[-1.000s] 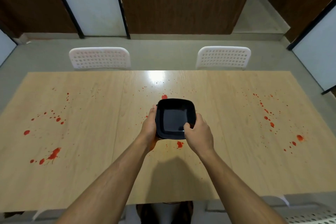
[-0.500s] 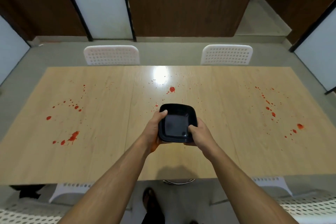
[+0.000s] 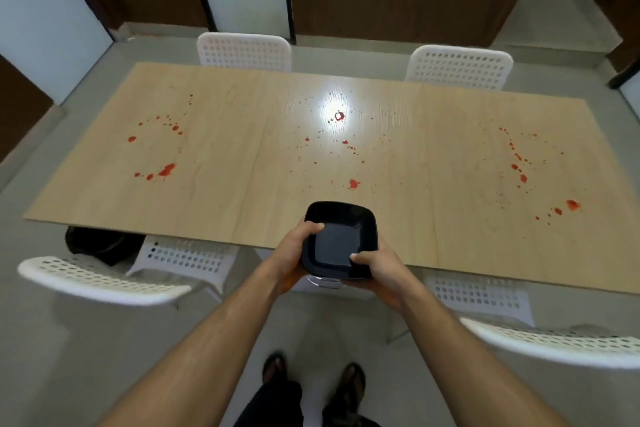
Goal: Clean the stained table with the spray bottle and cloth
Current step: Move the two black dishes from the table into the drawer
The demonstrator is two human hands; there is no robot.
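Note:
A long light-wood table (image 3: 242, 163) carries red stains: a cluster at the left (image 3: 166, 170), splatters in the middle (image 3: 353, 184) and a trail at the right (image 3: 571, 204). Both hands hold a square black dish (image 3: 341, 243) above the table's near edge. My left hand (image 3: 298, 246) grips its left rim with the thumb on top. My right hand (image 3: 377, 270) grips its near right corner. No spray bottle or cloth is in view.
Two white perforated chairs stand at the far side (image 3: 244, 52) (image 3: 459, 68). Two more are at the near side, left (image 3: 100, 281) and right (image 3: 554, 347). A dark bag (image 3: 97, 246) lies under the table's left end. My feet (image 3: 311, 378) are on grey floor.
I have stepped back from the table, and the black dish has come with my hands from over the middle stains to the near edge. Both grips are unchanged.

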